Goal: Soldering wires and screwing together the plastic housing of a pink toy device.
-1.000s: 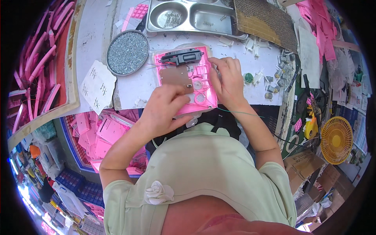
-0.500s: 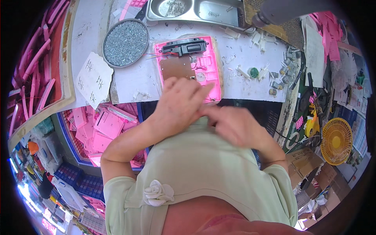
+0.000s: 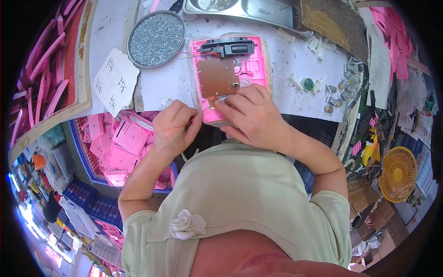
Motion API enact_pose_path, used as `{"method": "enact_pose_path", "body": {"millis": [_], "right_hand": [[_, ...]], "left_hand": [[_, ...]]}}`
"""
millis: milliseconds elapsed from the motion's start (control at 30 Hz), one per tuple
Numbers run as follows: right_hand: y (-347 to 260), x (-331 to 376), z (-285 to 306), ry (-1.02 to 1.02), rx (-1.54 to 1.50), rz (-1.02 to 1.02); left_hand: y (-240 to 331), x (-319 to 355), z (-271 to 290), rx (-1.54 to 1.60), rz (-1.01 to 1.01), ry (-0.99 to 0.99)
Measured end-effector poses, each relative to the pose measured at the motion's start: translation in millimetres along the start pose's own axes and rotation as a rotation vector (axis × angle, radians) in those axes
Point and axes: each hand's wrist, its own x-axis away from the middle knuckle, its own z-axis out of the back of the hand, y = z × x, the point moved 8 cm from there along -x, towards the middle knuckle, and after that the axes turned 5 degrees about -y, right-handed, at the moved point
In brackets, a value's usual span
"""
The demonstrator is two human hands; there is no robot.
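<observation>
the pink case lay flat on the white bench, just in front of the person, with a brown board set in its middle and a black part across its far end, thin red wires running between them. the right hand rested on the case's near edge, fingers curled and pressing down at the board's lower corner. the left hand sat just off the case's near left corner, closed around a thin dark tool pinched between thumb and fingers; its tip pointed toward the board, though whether it touched could not be told. left of the case sat a round tray full of small silver screws, with a torn paper beside it. below the bench edge, a blue bin held more pink parts. a yellow fan stood far right.
</observation>
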Motion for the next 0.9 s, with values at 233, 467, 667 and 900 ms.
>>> {"method": "enact_pose_path", "body": {"millis": [233, 467, 667, 900], "right_hand": [[-7, -11, -19, -0.054, -0.010, -0.004], [-9, -11, -18, 0.006, 0.061, -0.048], [10, -13, 16, -0.054, -0.183, 0.078], [235, -68, 168, 0.345, -0.020, -0.462]], "left_hand": [[15, 38, -47, 0.067, -0.099, -0.429], [5, 4, -10, 0.171, -0.036, -0.375], [-3, -11, -11, 0.197, -0.224, -0.200], [-8, -31, -10, 0.290, -0.323, -0.302]]}}
